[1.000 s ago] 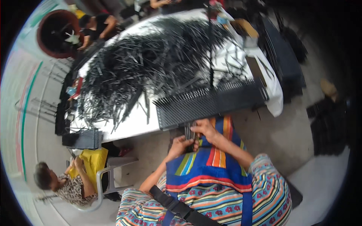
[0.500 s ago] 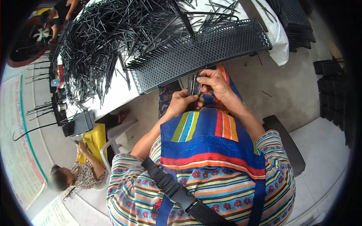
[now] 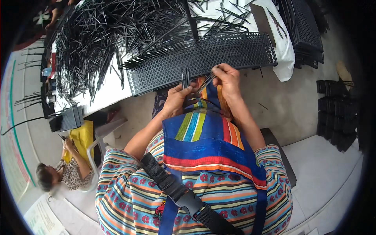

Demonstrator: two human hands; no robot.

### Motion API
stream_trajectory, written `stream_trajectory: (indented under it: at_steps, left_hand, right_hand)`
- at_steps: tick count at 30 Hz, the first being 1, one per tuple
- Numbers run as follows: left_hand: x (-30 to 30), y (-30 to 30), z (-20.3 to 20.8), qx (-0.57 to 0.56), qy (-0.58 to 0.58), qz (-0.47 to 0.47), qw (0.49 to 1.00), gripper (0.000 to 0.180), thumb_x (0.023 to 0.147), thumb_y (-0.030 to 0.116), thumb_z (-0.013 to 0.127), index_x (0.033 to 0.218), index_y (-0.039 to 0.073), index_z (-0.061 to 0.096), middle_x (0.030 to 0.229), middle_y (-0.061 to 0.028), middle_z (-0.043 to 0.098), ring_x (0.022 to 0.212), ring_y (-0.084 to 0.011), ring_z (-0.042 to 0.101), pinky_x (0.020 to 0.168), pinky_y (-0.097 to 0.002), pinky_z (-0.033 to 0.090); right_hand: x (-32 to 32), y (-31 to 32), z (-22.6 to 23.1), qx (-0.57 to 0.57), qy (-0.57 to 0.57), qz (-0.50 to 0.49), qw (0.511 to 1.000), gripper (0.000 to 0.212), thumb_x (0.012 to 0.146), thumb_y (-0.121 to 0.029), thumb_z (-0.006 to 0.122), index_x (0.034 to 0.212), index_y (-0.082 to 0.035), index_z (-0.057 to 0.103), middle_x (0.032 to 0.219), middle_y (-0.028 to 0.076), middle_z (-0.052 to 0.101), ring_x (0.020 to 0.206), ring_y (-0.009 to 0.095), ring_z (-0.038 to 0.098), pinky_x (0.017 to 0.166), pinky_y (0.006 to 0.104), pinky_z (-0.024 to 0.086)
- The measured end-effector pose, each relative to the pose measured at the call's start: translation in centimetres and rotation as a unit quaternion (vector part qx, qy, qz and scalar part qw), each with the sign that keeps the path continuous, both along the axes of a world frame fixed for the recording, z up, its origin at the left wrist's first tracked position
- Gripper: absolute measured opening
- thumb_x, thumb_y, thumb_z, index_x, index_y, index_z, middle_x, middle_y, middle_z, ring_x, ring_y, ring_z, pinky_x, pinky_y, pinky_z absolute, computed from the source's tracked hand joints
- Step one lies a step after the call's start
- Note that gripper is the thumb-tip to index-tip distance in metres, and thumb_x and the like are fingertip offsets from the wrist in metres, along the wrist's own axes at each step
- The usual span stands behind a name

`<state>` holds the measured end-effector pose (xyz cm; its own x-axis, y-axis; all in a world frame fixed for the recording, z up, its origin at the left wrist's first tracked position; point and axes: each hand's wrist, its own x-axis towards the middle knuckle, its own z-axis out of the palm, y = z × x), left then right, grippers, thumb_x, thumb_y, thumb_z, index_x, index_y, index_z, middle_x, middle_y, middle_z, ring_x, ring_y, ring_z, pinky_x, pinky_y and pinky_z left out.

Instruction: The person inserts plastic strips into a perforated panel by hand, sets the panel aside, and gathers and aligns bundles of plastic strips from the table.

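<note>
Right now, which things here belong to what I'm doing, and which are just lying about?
In the job:
black strips, held in the left hand and right hand
probably the strip pile and perforated black rack

Seemingly lying about:
pliers, right of the rack
stacked black pieces, far right

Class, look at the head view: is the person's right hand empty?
No, the right hand pinches a few thin dark strips, and the left hand holds some too.
</note>
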<state>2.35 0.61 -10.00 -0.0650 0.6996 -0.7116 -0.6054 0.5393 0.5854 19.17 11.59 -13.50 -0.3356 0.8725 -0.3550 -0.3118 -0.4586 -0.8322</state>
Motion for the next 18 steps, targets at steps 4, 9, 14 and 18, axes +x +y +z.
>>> stream_trajectory:
  at_steps: [4,9,14,18]
  left_hand:
    - [-1.2,-0.7,-1.4,-0.050,-0.015,0.019,0.998,0.023,0.098,0.006,0.049,0.120,0.001,0.054,0.095,-0.0117,0.066,0.078,-0.0213,0.068,0.065,-0.0336,0.058]
    - [-2.2,-1.8,-0.8,-0.005,-0.045,0.006,0.999,0.023,0.097,0.003,0.046,0.118,-0.003,0.052,0.096,-0.0162,0.066,0.078,-0.0224,0.068,0.067,-0.0323,0.059]
    - [-2.6,-2.3,-0.5,0.073,-0.088,0.068,0.991,0.018,0.095,0.003,0.051,0.109,-0.003,0.059,0.097,-0.0174,0.068,0.080,-0.0237,0.070,0.070,-0.0334,0.060]
    - [-2.6,-1.9,0.2,0.021,-0.083,0.098,0.991,0.018,0.096,0.007,0.051,0.108,-0.001,0.060,0.097,-0.0146,0.069,0.083,-0.0231,0.070,0.072,-0.0352,0.058]
  right_hand:
    - [-0.1,2.0,1.5,0.109,0.004,-0.140,0.984,0.006,0.088,-0.007,0.068,0.088,-0.001,0.067,0.072,0.003,0.063,0.053,0.008,0.056,0.050,0.0212,0.042]
    - [-3.0,3.6,4.3,0.245,-0.038,-0.161,0.955,0.007,0.086,-0.005,0.070,0.091,0.000,0.069,0.073,0.001,0.063,0.057,0.006,0.054,0.053,0.0195,0.041]
    - [-5.5,6.1,3.4,0.378,-0.097,-0.142,0.910,0.007,0.084,-0.002,0.072,0.091,-0.001,0.070,0.075,0.000,0.063,0.059,0.005,0.054,0.053,0.0191,0.042]
    - [-6.7,7.4,2.7,0.397,-0.123,-0.130,0.900,0.007,0.083,-0.003,0.073,0.090,0.000,0.070,0.075,-0.001,0.063,0.059,0.005,0.054,0.053,0.0188,0.041]
